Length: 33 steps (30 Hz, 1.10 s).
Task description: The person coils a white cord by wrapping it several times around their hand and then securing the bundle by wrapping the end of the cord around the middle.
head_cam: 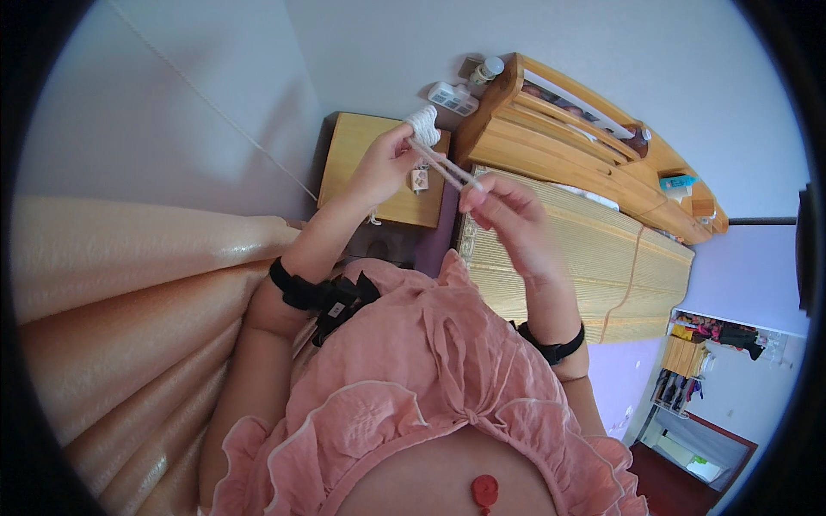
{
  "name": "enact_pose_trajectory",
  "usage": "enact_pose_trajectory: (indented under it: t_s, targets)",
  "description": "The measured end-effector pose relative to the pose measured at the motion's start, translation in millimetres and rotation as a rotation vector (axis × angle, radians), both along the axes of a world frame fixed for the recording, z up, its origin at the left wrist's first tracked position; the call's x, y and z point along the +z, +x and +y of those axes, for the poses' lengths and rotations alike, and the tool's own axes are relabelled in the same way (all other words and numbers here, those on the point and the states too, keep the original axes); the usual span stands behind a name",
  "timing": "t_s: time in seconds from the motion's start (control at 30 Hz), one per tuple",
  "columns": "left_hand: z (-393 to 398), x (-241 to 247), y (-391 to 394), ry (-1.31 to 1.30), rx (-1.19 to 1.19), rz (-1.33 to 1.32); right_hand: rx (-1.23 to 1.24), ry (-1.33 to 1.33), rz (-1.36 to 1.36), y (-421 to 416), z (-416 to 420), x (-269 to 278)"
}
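My left hand [387, 164] is raised above the wooden bedside table and has a bundle of white cord [423, 124] at its fingers. The bundle lies in several side-by-side turns; whether it wraps right around the fingers cannot be told. From the bundle, two strands of cord [446, 169] stretch across to my right hand [506, 209]. My right hand pinches those strands between thumb and fingers, lower and to the right of the left one. A loose cord end [373, 218] hangs below my left wrist.
The bedside table [355, 145] has a small white object [420, 180] on it. A bed with a woven mat [581, 258] and wooden headboard [555, 155] lies to the right. A power strip [453, 98] is on the wall. Gold curtains [148, 309] hang at left, near a thin rope [213, 103].
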<state>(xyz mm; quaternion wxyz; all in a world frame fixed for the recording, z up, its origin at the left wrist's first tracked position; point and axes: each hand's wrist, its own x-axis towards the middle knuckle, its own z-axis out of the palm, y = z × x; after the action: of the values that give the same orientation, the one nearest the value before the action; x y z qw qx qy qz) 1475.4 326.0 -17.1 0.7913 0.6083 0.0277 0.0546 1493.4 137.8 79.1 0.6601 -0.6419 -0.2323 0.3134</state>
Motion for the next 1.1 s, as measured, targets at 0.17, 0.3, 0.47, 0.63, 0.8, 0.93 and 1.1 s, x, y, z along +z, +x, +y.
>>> enact_pose_trajectory:
  t_s: [0.17, 0.3, 0.47, 0.63, 0.8, 0.93, 1.1]
  targets:
    - [1.0, 18.0, -14.0, -0.182, -0.213, 0.1, -0.147, 0.02, 0.065, 28.2, -4.3, 22.3]
    - [2.3, 35.3, -22.6, -0.42, -0.381, 0.064, -0.215, 0.126, 0.048, 63.6, -18.3, 11.6]
    - [1.4, 53.8, -32.2, -0.619, -0.524, 0.007, -0.238, 0.323, 0.133, 78.9, -21.7, -19.0]
    - [-1.6, 55.8, -37.5, -0.745, -0.578, -0.01, -0.165, 0.298, -0.039, 77.9, -9.7, -63.5]
    - [-13.1, 60.4, -36.6, -0.816, -0.661, 0.004, -0.099, 0.203, -0.222, 50.9, 28.1, -116.3]
    - [-18.7, 60.4, -37.0, -0.86, -0.611, 0.06, -0.051, 0.074, -0.189, 23.6, 41.3, -128.9]
    - [-17.2, 51.2, -33.4, -0.869, -0.6, 0.086, 0.007, 0.255, 0.043, 25.9, 34.9, -112.8]
